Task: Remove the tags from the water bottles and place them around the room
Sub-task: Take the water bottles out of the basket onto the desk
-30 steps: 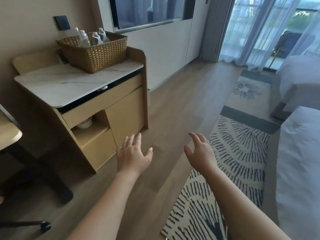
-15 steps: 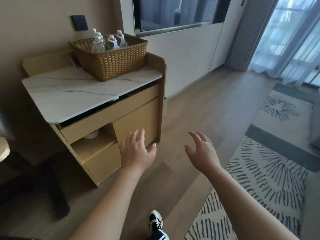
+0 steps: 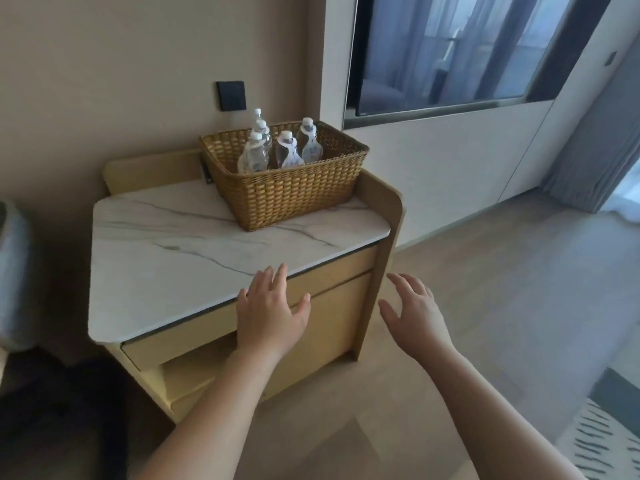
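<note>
Hands [image 3: 341,315] empty — four bottles [image 3: 281,148], one basket [image 3: 287,199].

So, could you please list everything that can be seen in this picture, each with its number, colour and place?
water bottles: at least four, clear with white caps, standing in the basket
tags: white, hanging on the bottle necks; exact count hard to tell
basket: one, tan wicker, at the back right of the cabinet top
cabinet: one, light wood with a white marble top, against the wall
wall switch: one, black, above the cabinet
screen: one, dark, on the wall at right
curtain: grey, far right
rug: pale with dark strokes, bottom right
left hand: open, over the cabinet's front edge
right hand: open, beside the cabinet
</note>
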Demonstrator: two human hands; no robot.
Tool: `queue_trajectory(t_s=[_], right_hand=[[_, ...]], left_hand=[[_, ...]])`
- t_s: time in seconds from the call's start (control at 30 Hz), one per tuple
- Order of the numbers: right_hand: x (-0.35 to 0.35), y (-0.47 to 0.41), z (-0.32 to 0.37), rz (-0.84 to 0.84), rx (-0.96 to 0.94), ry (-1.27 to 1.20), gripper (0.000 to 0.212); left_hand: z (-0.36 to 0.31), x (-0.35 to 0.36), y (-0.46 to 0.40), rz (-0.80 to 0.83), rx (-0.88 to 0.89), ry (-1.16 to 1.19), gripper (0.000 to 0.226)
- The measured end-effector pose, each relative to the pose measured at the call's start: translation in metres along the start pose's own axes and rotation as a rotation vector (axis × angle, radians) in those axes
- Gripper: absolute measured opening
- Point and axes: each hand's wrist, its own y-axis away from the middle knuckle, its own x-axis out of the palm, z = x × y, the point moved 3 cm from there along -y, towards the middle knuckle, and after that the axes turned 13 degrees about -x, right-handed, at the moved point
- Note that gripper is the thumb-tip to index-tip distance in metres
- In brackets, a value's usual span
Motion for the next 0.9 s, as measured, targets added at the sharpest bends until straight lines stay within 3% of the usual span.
queue_trajectory(t_s=[0.33,0.67,0.9], right_hand=[[0.022,-0.167,-0.003,0.007,-0.191,-0.069,0.052],[0.035,-0.363,-0.012,0.011,-0.437,-0.194,0.052],[0.056,-0.459,0.007,0.076,-0.474,-0.332,0.054]], left_hand=[[-0.019,-0.006,-0.114,-0.123,-0.113,0.071,0.069],[-0.06,-0.013,-0.264,-0.348,-0.255,0.261,0.073],[-0.058,-0.013,-0.341,-0.391,-0.35,0.321,0.075]])
